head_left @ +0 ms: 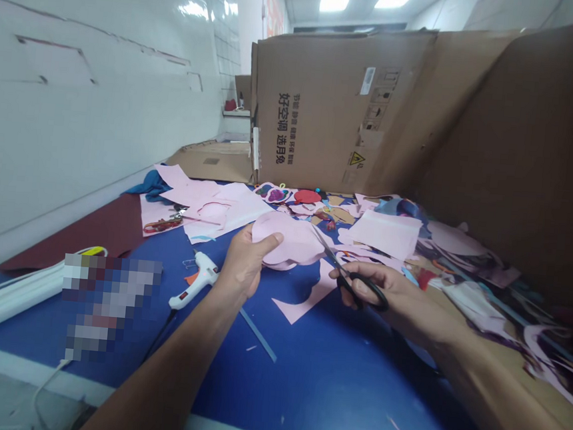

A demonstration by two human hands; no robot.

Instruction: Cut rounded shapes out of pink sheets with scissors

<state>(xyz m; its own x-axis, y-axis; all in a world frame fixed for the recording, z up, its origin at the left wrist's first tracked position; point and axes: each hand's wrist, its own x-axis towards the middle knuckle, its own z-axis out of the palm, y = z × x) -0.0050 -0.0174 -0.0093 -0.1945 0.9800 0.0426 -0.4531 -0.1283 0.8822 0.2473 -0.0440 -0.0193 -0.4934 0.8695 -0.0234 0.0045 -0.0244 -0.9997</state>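
Observation:
My left hand (250,255) pinches a pink cut-out with a scalloped, rounded outline (292,239), the thumb lying on top of it. It looks like paper or thin felt; I cannot tell which. In my right hand (373,283) is a pair of black-handled scissors (363,292), fingers through the loops. The blades point up and left and meet the right edge of the pink piece. Below them on the blue table lies a curved pink offcut (304,300). A white hot glue gun (196,281) with an orange trigger rests just left of my left wrist.
Pink sheets (202,201) lie at the back left, and another pink sheet (382,233) at the back right. Scraps (479,305) pile up along the right side. Cardboard panels (335,112) wall off the back and right. A white bar-shaped object (18,298) lies at the left.

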